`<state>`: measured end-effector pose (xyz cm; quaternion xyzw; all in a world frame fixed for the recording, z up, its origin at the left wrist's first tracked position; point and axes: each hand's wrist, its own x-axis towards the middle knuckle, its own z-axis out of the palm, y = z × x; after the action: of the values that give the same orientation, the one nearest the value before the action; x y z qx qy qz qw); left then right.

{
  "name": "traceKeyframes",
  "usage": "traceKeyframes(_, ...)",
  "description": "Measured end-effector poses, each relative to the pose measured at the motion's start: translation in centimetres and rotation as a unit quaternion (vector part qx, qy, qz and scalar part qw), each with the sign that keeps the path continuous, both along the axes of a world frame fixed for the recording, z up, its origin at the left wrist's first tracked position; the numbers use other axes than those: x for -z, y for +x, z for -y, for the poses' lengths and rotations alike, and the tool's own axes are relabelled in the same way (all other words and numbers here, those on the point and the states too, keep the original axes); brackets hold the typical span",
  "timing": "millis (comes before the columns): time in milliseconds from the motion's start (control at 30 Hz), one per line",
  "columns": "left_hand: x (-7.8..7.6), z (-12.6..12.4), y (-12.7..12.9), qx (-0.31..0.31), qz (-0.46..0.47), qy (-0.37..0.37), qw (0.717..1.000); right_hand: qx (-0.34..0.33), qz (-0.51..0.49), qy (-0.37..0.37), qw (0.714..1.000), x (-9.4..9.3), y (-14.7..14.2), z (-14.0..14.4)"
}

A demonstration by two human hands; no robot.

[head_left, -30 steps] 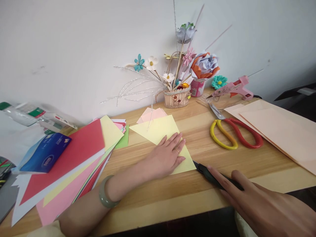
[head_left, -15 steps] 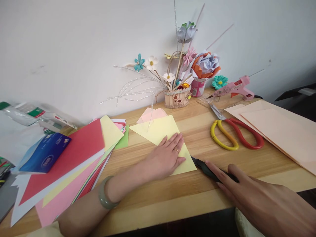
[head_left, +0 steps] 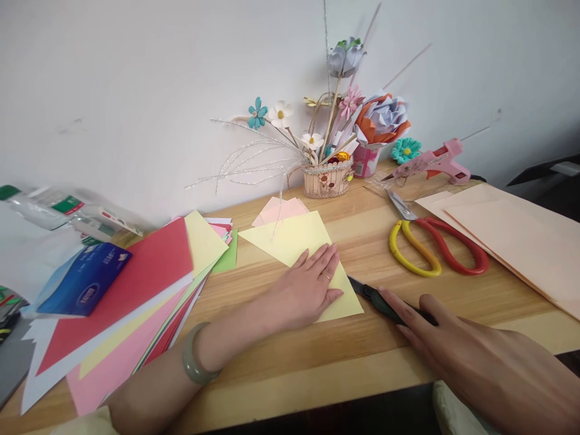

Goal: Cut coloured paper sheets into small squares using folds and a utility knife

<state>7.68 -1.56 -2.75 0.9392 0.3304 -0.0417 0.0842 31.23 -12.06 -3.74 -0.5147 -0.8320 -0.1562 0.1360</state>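
A folded sheet of pale yellow paper (head_left: 296,232) lies on the wooden table. My left hand (head_left: 308,287) rests flat on it, fingers stretched out, pressing near its right edge. My right hand (head_left: 457,344) grips a dark utility knife (head_left: 385,305), index finger laid along its handle. The knife's blade points left and its tip meets the yellow paper's right edge, just beside my left hand. Behind the yellow paper, some pale pink paper pieces (head_left: 281,208) are partly covered by it.
Red-and-yellow-handled scissors (head_left: 408,214) lie at right, near peach sheets (head_left: 512,232) and a pink glue gun (head_left: 439,163). Behind stands a small basket of craft flowers (head_left: 327,180). At left, coloured paper (head_left: 149,260) fans out beneath a blue tissue pack (head_left: 90,281). The table's front edge is close.
The knife's tip has moved slightly up along the yellow paper's right edge, away from the near corner. My left hand stays flat in the same place on the paper.
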Motion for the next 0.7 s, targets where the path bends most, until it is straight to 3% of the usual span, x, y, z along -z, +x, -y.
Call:
traceKeyframes(133,0.3,-0.1,-0.3,0.008,0.016,0.011,1.000,-0.015,0.118,0.055,0.991,-0.6,0.2,-2.1)
traceKeyframes(300,0.2,-0.1,-0.6,0.008,0.048,-0.017,0.999,0.048,0.112,0.031,0.992,-2.0,-1.1,-5.2)
traceKeyframes(400,-0.1,-0.1,-0.8,-0.041,0.131,-0.054,0.989,0.043,0.094,0.049,0.993,-2.9,-2.6,-6.0)
traceKeyframes(467,-0.2,-0.4,-1.1,-0.104,0.223,-0.070,0.967,0.029,0.092,0.071,0.993,-3.2,-3.7,-5.9)
traceKeyframes(600,-0.1,-1.7,-1.9,-0.242,0.341,-0.077,0.905,-0.113,0.036,0.074,0.990,-2.6,-5.8,-5.0)
traceKeyframes(700,0.1,-2.7,-2.5,-0.296,0.337,-0.080,0.890,-0.200,-0.022,0.050,0.978,-1.5,-6.9,-4.1)
